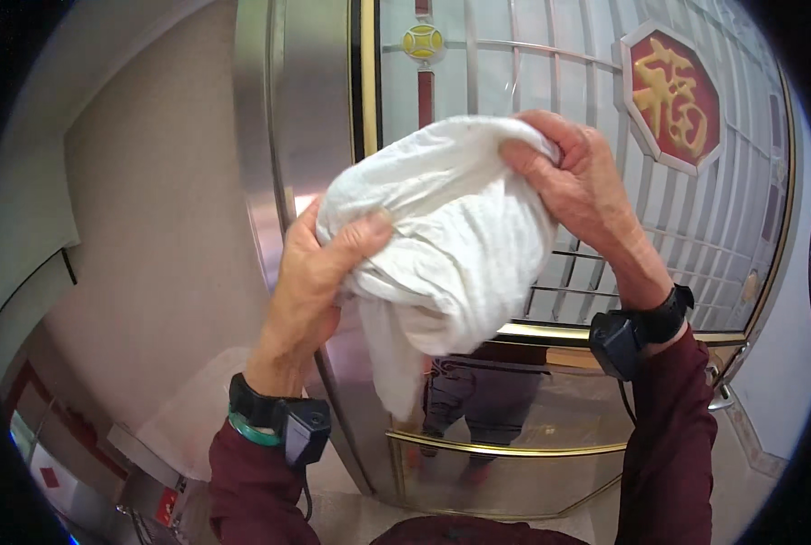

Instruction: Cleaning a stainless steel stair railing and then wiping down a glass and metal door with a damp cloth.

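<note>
Gripping a white cloth [474,245] between thumb and fingers, the left hand [319,263] held its left side while the right hand [576,177] pinched its upper right edge. Loosely bunched, the cloth hung in midair before a barred glass door [551,77] with a red octagonal plaque [673,100], one end dangling.

The cloth [451,236] hangs between the left hand [310,268] at its left edge and the right hand [583,177] at its upper right, in front of the door [576,313]. The frame [310,100] stands left of the door, the wall [160,227] left of the frame. A plaque [673,98] sits high on the door; what seems a handle [721,397] is at the door's right edge
</note>
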### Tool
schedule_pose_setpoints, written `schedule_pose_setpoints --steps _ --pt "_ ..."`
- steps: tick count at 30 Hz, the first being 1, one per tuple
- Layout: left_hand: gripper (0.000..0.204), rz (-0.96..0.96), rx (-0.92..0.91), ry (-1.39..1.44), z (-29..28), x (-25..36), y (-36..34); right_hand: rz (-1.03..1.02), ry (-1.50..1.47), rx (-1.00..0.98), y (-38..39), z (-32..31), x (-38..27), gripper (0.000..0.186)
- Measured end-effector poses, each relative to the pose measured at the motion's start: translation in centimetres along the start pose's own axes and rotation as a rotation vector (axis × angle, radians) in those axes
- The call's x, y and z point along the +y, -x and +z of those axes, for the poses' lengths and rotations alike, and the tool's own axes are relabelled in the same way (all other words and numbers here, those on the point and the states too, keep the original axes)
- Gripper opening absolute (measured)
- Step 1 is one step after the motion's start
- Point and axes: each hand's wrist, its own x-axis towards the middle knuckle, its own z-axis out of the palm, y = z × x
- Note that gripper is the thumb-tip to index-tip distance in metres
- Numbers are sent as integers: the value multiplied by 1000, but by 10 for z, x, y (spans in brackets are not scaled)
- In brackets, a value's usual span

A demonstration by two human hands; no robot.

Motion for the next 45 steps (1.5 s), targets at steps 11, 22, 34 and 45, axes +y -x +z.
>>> schedule_pose_setpoints --steps 11,22,34,45 --pt "32 181 -366 -410 -18 15 -43 263 -309 -237 35 38 -20 32" --pt "29 345 -220 -599 -6 37 -65 163 -178 -22 -2 -14 -20 20" --pt "78 -153 -604 -369 31 28 -53 405 -673 83 -41 -8 -25 25" --pt "36 -274 -589 8 13 12 -55 583 -720 45 -30 -32 -7 19"
